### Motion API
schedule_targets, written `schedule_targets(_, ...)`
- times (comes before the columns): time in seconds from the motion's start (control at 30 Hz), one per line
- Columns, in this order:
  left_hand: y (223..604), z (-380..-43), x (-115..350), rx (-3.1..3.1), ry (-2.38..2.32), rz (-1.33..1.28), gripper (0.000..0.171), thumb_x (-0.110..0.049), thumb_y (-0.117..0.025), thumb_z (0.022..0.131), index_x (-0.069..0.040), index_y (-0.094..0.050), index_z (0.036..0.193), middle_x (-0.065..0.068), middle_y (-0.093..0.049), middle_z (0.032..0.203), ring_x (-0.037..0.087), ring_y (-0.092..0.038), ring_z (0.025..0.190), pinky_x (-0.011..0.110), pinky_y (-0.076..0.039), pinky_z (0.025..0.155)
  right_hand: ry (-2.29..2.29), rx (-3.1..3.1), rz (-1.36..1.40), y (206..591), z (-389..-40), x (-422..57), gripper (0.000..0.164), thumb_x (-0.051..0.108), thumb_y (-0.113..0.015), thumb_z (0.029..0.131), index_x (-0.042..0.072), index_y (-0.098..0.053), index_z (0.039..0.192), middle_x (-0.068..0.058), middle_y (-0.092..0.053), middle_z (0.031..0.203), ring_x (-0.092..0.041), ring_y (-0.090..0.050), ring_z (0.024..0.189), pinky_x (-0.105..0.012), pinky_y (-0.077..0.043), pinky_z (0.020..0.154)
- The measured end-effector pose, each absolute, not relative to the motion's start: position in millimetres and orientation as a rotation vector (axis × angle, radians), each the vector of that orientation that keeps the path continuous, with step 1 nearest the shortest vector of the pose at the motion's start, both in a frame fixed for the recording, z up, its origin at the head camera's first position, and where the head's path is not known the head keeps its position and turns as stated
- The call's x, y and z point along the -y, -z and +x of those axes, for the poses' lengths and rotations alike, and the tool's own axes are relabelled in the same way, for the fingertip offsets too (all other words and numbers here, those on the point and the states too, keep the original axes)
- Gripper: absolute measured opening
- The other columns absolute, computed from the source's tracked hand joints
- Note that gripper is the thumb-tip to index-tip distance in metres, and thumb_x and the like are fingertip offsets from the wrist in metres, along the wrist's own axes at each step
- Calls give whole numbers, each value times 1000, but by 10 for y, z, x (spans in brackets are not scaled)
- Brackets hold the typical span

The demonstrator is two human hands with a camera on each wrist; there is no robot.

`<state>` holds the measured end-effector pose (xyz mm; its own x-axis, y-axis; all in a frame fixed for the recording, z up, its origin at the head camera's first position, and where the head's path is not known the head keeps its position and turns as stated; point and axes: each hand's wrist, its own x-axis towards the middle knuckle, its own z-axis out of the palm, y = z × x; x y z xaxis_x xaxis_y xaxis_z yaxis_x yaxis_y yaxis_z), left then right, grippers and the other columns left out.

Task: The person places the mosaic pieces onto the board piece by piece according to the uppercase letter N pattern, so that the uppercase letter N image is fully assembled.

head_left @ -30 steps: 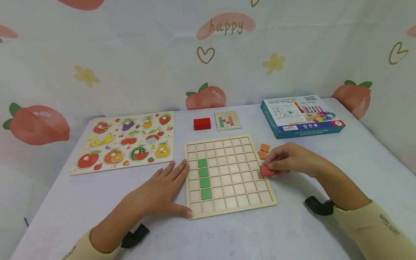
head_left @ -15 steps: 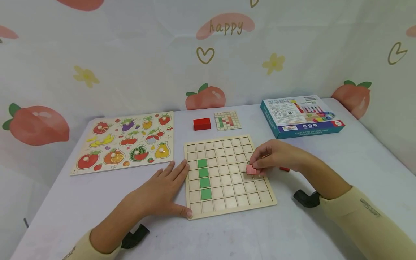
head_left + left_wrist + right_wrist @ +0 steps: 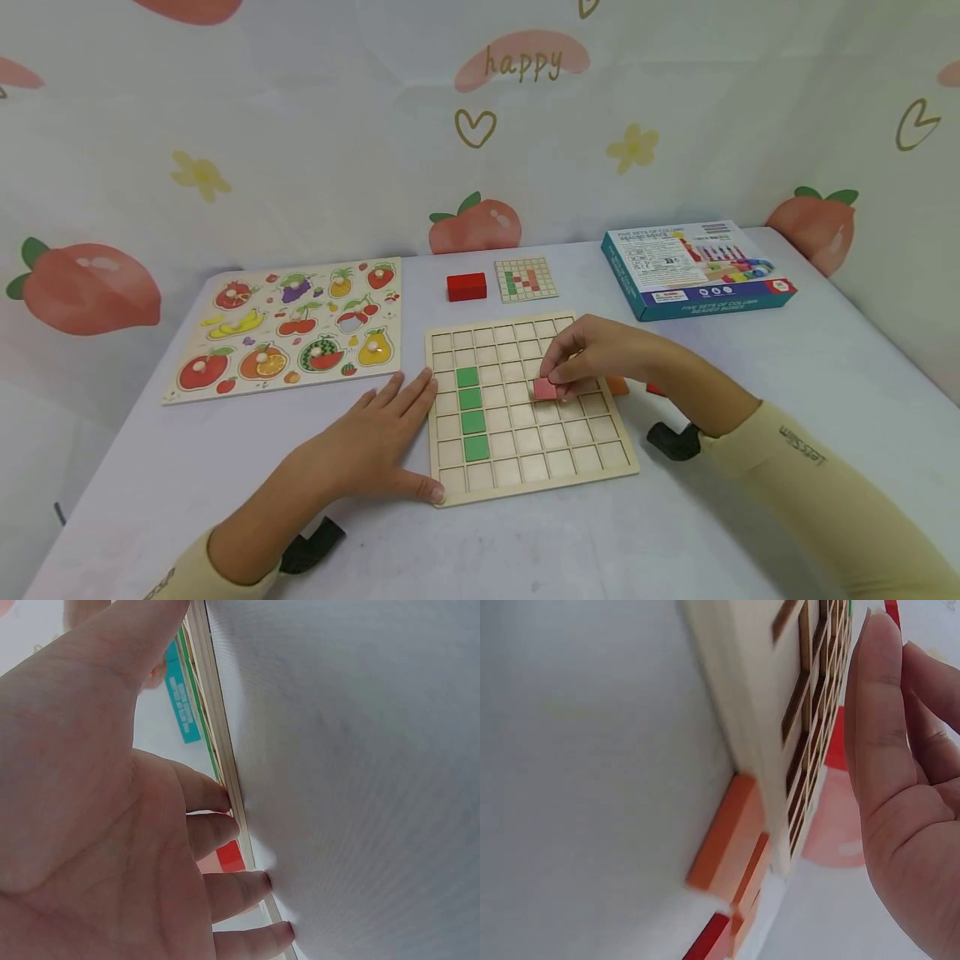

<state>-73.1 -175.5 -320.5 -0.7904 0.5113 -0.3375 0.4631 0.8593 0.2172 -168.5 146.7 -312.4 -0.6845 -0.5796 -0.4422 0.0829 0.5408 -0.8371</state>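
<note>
A light wooden grid board (image 3: 532, 491) lies on the table, with several green square tiles (image 3: 473, 422) in one column near its left side. My right hand (image 3: 592, 354) pinches a red square tile (image 3: 545, 389) between thumb and fingers, over the middle right of the board. In the right wrist view the tile's red edge shows at the fingertips. My left hand (image 3: 371, 446) lies flat with fingers spread, its fingertips and thumb at the board's left edge. The left wrist view shows those fingers (image 3: 236, 894) against the board's side.
Orange tiles (image 3: 731, 840) and a red tile (image 3: 709, 941) lie right of the board. Behind it are a red block (image 3: 467, 287) and a small pattern card (image 3: 527, 278). A fruit puzzle board (image 3: 288, 329) lies at left, a flat box (image 3: 697, 268) at back right.
My right hand has carried the red tile leftward from beyond the board's right edge to over its cells. My left hand has stayed in place.
</note>
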Motion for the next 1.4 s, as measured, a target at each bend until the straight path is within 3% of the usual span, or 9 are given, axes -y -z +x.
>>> schedule_targets(0.3, 3213, -730, 1759, -2648, -172, 723, 128, -85, -62, 71, -5, -18, 160, 9, -10, 167, 43, -8, 150, 64, -20, 114, 1104, -2065, -405, 3101, -1748, -1219, 9, 3, -70, 93, 5, -77, 97, -12, -71, 91, -22, -69, 73, -33, -59, 75)
schedule_targets(1.0, 3215, -739, 1755, -2636, -174, 714, 127, -84, -64, 70, -7, -18, 161, 7, -9, 168, 42, -7, 151, 63, -19, 115, 1131, -2039, -449, 3140, -1732, -852, 4, -4, -69, 90, -3, -73, 92, -11, -69, 79, -19, -69, 67, -34, -60, 72)
schedule_targets(1.4, 3228, -735, 1746, -2629, -170, 701, 127, -83, -65, 70, -8, -18, 161, 6, -8, 168, 40, -5, 151, 62, -18, 115, 1044, -2099, -455, 3159, -1728, -778, 4, 3, -70, 93, 1, -73, 91, -10, -70, 76, -19, -67, 63, -32, -60, 67)
